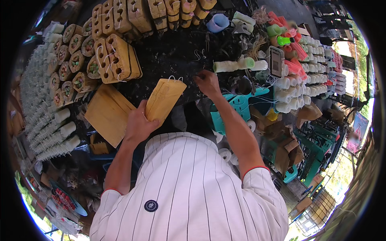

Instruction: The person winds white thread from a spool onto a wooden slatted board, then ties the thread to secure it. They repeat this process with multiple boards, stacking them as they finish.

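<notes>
My left hand (140,124) grips the lower part of a yellow wooden block (165,98), tilted upright in front of my shirt. White string loops (175,79) stick out of its top end. To the right of the block, my right hand (208,82) is over the dark worktop (181,51) with its fingers curled; whether something small is between them is hidden. White string scraps (199,54) lie a little beyond that hand. Left of the held block is a flat wooden board (110,116).
Holed wooden blocks bound with black bands (125,58) stand at the back left. White wicked candles (42,99) crowd the far left. A light blue cup (217,23), pale green rolls (233,64), a phone (276,61) and a turquoise plastic chair (245,110) are on the right.
</notes>
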`<state>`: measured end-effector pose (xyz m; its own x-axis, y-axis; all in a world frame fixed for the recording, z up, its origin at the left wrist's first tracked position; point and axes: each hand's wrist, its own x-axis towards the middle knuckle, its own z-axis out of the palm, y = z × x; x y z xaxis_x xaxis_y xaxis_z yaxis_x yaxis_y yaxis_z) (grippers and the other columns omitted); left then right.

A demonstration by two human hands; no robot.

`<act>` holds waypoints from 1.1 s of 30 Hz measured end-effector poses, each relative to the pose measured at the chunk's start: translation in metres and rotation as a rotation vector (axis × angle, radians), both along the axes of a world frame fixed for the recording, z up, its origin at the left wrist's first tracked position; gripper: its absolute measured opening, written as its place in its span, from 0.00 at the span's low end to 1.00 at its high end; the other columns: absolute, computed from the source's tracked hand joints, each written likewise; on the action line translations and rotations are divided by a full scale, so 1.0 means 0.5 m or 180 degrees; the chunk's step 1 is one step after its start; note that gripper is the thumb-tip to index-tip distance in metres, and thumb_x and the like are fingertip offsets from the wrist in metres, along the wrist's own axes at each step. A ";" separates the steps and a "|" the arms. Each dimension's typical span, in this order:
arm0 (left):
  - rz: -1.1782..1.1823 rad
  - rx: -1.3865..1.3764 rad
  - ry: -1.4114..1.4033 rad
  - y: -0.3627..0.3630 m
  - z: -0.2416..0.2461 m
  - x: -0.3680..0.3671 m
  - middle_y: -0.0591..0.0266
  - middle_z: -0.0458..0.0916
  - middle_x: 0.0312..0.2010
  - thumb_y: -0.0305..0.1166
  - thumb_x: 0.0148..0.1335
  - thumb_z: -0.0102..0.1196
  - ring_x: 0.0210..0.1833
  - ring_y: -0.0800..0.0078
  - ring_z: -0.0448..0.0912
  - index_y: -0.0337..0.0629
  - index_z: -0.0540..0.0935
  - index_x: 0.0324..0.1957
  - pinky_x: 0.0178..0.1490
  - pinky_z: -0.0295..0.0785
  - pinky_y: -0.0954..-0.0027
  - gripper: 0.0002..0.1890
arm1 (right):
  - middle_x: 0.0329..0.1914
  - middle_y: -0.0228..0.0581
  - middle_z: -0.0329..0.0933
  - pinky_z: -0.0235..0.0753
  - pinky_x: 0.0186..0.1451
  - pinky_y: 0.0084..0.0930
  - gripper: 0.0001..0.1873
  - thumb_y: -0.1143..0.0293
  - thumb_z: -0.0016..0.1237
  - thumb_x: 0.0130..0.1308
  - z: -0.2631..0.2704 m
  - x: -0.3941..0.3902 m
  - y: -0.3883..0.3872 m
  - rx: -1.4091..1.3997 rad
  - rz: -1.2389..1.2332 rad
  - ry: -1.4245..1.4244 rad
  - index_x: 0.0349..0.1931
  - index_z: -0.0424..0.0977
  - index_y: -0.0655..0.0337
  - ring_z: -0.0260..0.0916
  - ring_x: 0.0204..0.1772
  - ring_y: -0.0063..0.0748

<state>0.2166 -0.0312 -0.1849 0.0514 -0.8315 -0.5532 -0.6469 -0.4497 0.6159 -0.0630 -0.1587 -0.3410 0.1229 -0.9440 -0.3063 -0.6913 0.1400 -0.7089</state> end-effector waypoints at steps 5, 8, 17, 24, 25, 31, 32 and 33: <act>-0.0543 -0.0307 -0.0225 -0.033 -0.005 -0.023 0.36 0.85 0.39 0.28 0.49 0.67 0.45 0.41 0.85 0.37 0.77 0.59 0.51 0.78 0.55 0.31 | 0.51 0.53 0.80 0.78 0.57 0.48 0.22 0.70 0.61 0.60 -0.047 0.000 0.013 -0.0262 0.0581 0.0520 0.56 0.78 0.61 0.79 0.53 0.59; -0.0658 -0.0285 -0.0356 -0.047 0.002 -0.033 0.37 0.86 0.39 0.28 0.48 0.69 0.45 0.40 0.85 0.38 0.78 0.57 0.51 0.79 0.51 0.30 | 0.57 0.55 0.76 0.76 0.60 0.49 0.24 0.69 0.61 0.61 -0.041 -0.029 0.019 -0.0989 0.0270 0.0093 0.59 0.76 0.62 0.76 0.58 0.60; -0.0882 -0.0433 -0.0632 -0.087 -0.003 -0.066 0.39 0.87 0.39 0.27 0.47 0.70 0.46 0.40 0.85 0.39 0.78 0.55 0.53 0.79 0.51 0.29 | 0.54 0.54 0.76 0.73 0.63 0.50 0.25 0.66 0.63 0.60 -0.047 -0.016 0.106 -0.0488 -0.0951 0.0771 0.57 0.77 0.60 0.73 0.61 0.59; -0.0894 -0.0521 -0.0748 -0.109 0.011 -0.073 0.39 0.86 0.39 0.27 0.47 0.70 0.47 0.40 0.84 0.40 0.78 0.54 0.53 0.78 0.50 0.28 | 0.38 0.52 0.81 0.77 0.51 0.48 0.16 0.69 0.63 0.60 -0.073 0.005 0.095 -0.0427 -0.0930 -0.0562 0.48 0.78 0.62 0.80 0.47 0.58; -0.0929 -0.0529 -0.0766 -0.110 0.008 -0.070 0.39 0.87 0.40 0.28 0.47 0.70 0.47 0.40 0.84 0.40 0.78 0.54 0.53 0.78 0.50 0.28 | 0.39 0.53 0.81 0.77 0.51 0.48 0.16 0.69 0.63 0.60 -0.067 0.006 0.092 -0.0205 -0.0907 -0.0606 0.47 0.77 0.63 0.80 0.47 0.59; -0.1016 -0.0489 -0.0821 -0.112 0.001 -0.063 0.40 0.87 0.41 0.29 0.48 0.69 0.47 0.39 0.84 0.40 0.79 0.54 0.53 0.78 0.49 0.28 | 0.40 0.60 0.81 0.76 0.50 0.51 0.15 0.69 0.62 0.62 -0.064 -0.009 0.093 0.0422 -0.1065 -0.0687 0.45 0.74 0.66 0.78 0.48 0.65; -0.1052 -0.0493 -0.0838 -0.113 0.000 -0.063 0.40 0.87 0.41 0.28 0.48 0.69 0.47 0.39 0.84 0.40 0.79 0.54 0.53 0.78 0.50 0.28 | 0.40 0.60 0.80 0.76 0.51 0.51 0.15 0.70 0.61 0.62 -0.062 -0.008 0.098 0.0236 -0.1017 -0.0522 0.44 0.75 0.66 0.78 0.49 0.65; -0.1090 -0.0500 -0.0853 -0.114 -0.001 -0.063 0.39 0.87 0.41 0.28 0.48 0.69 0.48 0.39 0.84 0.40 0.79 0.54 0.54 0.78 0.50 0.28 | 0.40 0.61 0.80 0.76 0.51 0.51 0.15 0.70 0.61 0.61 -0.061 -0.007 0.100 0.0047 -0.0971 -0.0357 0.44 0.75 0.66 0.78 0.49 0.66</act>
